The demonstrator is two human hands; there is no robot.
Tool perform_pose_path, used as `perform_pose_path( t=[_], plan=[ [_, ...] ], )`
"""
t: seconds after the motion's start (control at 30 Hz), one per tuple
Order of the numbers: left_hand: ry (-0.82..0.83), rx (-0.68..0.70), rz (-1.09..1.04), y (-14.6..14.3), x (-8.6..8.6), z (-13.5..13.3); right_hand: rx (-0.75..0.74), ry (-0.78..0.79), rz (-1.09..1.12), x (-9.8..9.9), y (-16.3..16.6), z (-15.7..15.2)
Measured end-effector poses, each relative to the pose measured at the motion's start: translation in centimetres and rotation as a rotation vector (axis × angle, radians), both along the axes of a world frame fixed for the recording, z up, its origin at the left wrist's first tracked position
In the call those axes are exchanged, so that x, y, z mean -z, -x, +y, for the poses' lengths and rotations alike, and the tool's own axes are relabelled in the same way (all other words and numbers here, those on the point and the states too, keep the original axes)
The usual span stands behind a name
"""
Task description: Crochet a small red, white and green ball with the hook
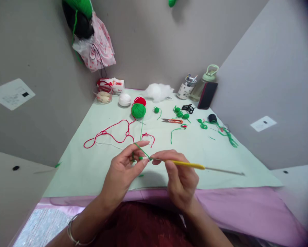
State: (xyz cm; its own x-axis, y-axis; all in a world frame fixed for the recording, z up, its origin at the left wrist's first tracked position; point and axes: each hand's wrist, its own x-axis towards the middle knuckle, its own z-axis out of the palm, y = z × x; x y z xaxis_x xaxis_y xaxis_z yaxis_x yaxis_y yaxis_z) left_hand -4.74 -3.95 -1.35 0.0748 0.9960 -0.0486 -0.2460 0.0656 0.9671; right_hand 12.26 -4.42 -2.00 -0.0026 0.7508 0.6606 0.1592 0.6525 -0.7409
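Note:
My left hand (124, 166) pinches a small crochet piece (144, 158) in green and white between thumb and fingers. Green yarn (143, 151) runs over its raised index finger and leads back to a green yarn ball (138, 110). In my right hand (181, 175) is a crochet hook (188, 164) with a yellow handle, gripped like a pencil. Its left tip meets the small piece at the left fingertips; the other metal end points right. The exact stitch at the tip is too small to make out.
Behind the hands lie red and white yarn strands (110, 134), a red yarn ball (140, 101), a white ball (124, 100) and orange thread snips (172, 120). Stuffing (158, 92), a pen cup (186, 88), a bottle (201, 85) and a phone (207, 96) stand along the back. Small green pieces (179, 114) lie right.

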Motion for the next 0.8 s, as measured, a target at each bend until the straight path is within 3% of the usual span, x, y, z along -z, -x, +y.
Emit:
perform_pose_path(
  t=[0.13, 0.3, 0.4, 0.53, 0.63, 0.8],
  plan=[
    [-0.037, -0.056, 0.068, -0.4, 0.4, -0.2, 0.085, -0.239, -0.251, 0.6, 0.0, 0.1],
    [0.209, 0.044, -0.293, -0.5, -0.5, 0.4, 0.221, -0.356, -0.456, 1.1, 0.0, -0.1],
    [0.373, 0.105, -0.455, 0.0, -1.1, 0.9, 0.147, -0.206, -0.193, 0.6, -0.1, -0.1],
    [0.318, 0.110, -0.455, 0.2, -1.2, 0.9, -0.085, 0.132, 0.249, 0.0, 0.1, 0.5],
    [0.265, 0.135, -0.404, 0.0, -0.8, 0.4, -0.197, 0.204, 0.326, 0.3, 0.4, 1.1],
    [0.220, 0.126, -0.312, -0.1, -0.4, 0.1, -0.214, 0.291, 0.356, 1.0, 0.4, 1.2]
  ],
)
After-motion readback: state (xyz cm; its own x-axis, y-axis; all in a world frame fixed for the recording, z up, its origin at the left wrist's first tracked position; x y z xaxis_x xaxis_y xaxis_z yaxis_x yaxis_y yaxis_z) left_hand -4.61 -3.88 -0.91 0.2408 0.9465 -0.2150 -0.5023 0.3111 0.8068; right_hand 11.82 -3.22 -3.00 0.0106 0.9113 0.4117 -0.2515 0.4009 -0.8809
